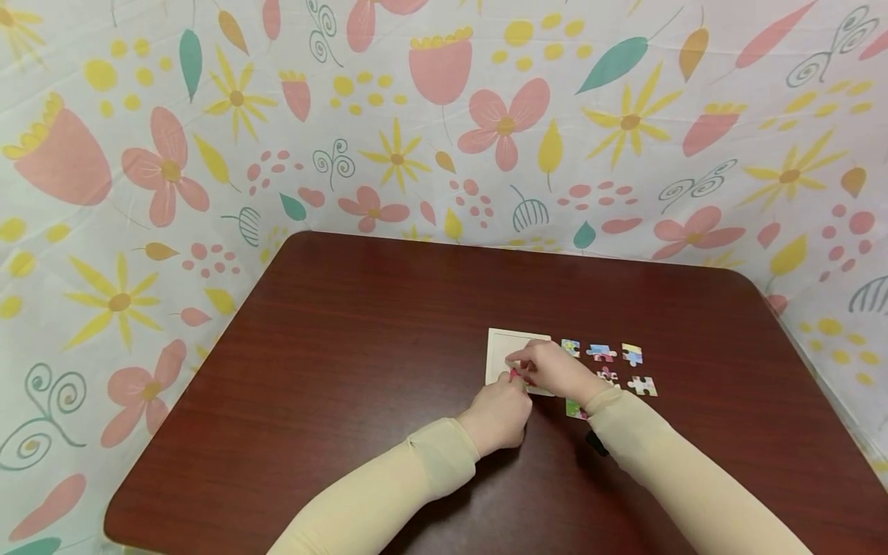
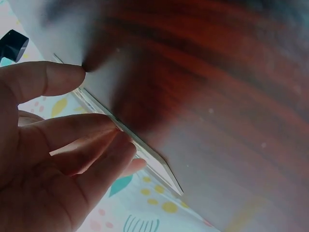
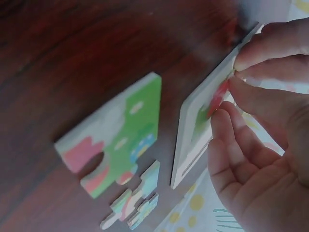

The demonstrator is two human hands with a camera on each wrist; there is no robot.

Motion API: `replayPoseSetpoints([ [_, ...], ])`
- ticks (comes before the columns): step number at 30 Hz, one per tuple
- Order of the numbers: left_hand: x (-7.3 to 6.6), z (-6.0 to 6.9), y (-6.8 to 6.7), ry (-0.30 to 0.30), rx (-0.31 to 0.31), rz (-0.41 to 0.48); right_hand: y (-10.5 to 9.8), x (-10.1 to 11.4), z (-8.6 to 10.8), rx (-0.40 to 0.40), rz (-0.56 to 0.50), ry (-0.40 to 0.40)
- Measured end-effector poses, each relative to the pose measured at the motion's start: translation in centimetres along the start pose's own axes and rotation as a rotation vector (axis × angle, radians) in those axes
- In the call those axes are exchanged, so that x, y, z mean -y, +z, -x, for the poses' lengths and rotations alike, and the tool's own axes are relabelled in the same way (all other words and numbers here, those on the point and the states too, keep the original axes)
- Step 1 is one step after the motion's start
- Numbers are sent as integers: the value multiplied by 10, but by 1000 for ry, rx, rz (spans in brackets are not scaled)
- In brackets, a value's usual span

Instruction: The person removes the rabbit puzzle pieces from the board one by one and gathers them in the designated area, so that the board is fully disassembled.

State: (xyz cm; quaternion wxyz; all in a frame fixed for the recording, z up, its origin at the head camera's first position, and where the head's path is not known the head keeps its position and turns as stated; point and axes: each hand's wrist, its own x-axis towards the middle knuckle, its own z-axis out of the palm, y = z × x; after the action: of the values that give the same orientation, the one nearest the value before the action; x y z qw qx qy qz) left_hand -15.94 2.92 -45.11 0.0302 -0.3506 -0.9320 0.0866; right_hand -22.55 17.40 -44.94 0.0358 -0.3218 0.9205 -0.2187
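Note:
A small pale square puzzle board (image 1: 496, 358) lies on the table with both hands at it. My left hand (image 1: 496, 412) is at the near edge; in the left wrist view its fairly straight fingers (image 2: 82, 130) touch the board's rim, with the thumb apart from them. Over the board, my right hand (image 1: 555, 370) pinches a small pinkish-red puzzle piece (image 3: 219, 96) between thumb and fingertips, low against the board. The fingers partly hide that piece. Right of the board lie several loose puzzle pieces (image 1: 632, 354), including a green-and-pink one (image 3: 140, 113) close to the right wrist.
The dark reddish-brown table (image 1: 312, 370) has rounded corners. A flower-patterned cloth (image 1: 388, 100) hangs behind it and along the sides. A small black object (image 1: 597, 443) shows beside the right sleeve, partly hidden.

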Motion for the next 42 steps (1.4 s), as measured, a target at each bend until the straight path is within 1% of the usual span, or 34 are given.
replayPoseSetpoints([
  [3,-1,0,0,-18,28,11,1,-1,1,-11,17,-33],
  [5,-1,0,1,-29,36,19,0,-2,3,-16,24,-45],
  [10,-1,0,3,-26,25,19,0,-1,4,-37,33,-66],
  [16,-2,0,3,-25,21,11,1,0,3,-31,10,-31],
  [20,-2,1,2,-23,27,31,1,-2,2,-15,1,-23],
  [24,-1,1,2,-13,30,45,1,-5,0,20,-38,28],
  [28,0,1,3,17,10,4,1,-8,-3,49,-101,92],
  [31,-1,1,3,29,-2,-20,1,-10,-5,53,-121,113],
  [33,-1,0,4,25,-1,-25,1,-11,-6,54,-125,122],
  [40,-3,-1,4,-11,17,28,3,-13,-5,52,-138,115],
  [42,-3,-1,2,-12,19,32,3,-13,-4,56,-148,119],
])
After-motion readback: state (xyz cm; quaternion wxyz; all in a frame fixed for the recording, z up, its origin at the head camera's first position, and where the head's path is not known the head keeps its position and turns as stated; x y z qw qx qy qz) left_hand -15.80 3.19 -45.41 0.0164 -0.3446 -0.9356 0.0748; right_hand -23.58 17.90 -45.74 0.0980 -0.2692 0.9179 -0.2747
